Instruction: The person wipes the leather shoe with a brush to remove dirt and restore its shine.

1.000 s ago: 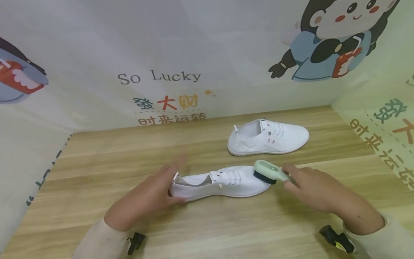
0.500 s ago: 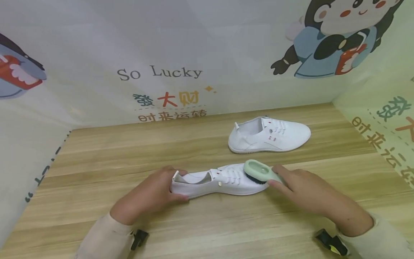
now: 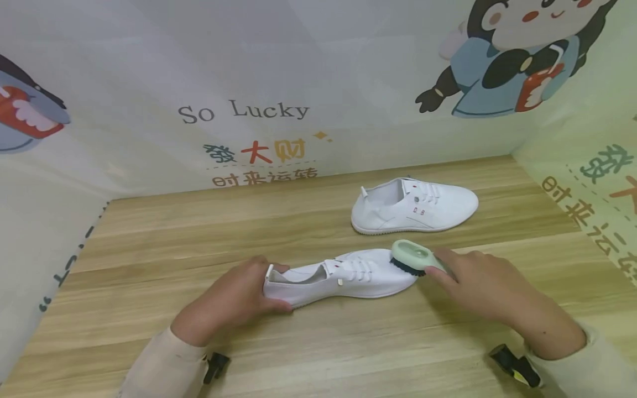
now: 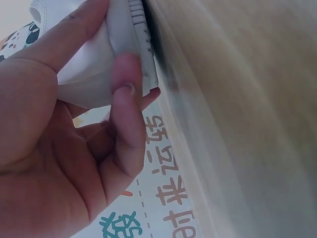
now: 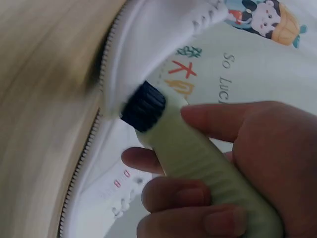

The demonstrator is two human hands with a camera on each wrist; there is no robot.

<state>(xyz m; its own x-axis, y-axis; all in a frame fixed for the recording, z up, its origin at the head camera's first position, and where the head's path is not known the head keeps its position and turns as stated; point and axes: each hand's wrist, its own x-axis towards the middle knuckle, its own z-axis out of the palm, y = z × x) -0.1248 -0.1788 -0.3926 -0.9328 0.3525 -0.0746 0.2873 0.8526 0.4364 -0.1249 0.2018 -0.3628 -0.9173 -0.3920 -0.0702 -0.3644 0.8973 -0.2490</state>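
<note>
A white lace-up shoe point(image 3: 303, 293) lies in front of me, its toe pointing right. My left hand point(image 3: 234, 296) grips it by the heel, with the thumb on the near side; the left wrist view shows fingers around the heel point(image 4: 94, 64). In my right hand point(image 3: 490, 284) is a pale green brush point(image 3: 410, 254), held by its handle. Its dark bristles point(image 5: 144, 106) are at the shoe's toe. The fingers curl around the ribbed handle point(image 5: 208, 168) in the right wrist view.
Behind, a second white shoe point(image 3: 423, 207) with small red letters stands on the wood-grain tabletop point(image 3: 318, 348), also toe to the right. A printed backdrop point(image 3: 348, 83) with cartoon figures and lettering rises at the back and both sides.
The brush moved left along the toe toward the laces, then back right to the toe's tip. My left hand keeps hold of the heel, and the shoe stays almost in place.
</note>
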